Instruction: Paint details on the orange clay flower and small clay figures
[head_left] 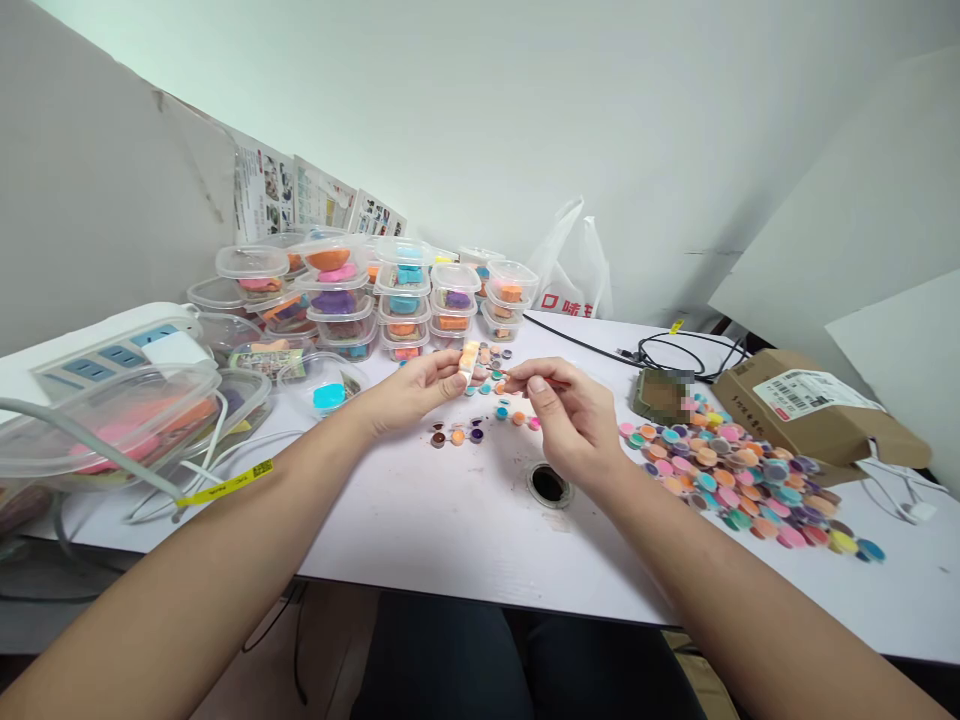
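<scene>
My left hand [426, 388] pinches a small white piece with orange-yellow patches [470, 358] between thumb and fingers, above the table. Facing it from the right, my right hand [576, 412] is closed around a thin paintbrush [556, 382] with a reddish handle. The brush's tip points toward the piece; whether they touch I cannot tell. Below my hands stands a joined strip of three open paint pots [457, 438], brown, orange and dark purple. More small paint pots [502, 412] in blue, orange and pink lie just behind, partly hidden by my fingers.
Stacked clear tubs [405, 305] of coloured clay line the back left. A power strip [112, 350] and cables lie left. On the right are a heap of paint pots [735, 470], a cardboard box [802, 400] and black cable [675, 350]. A round hole [550, 484] opens in the table.
</scene>
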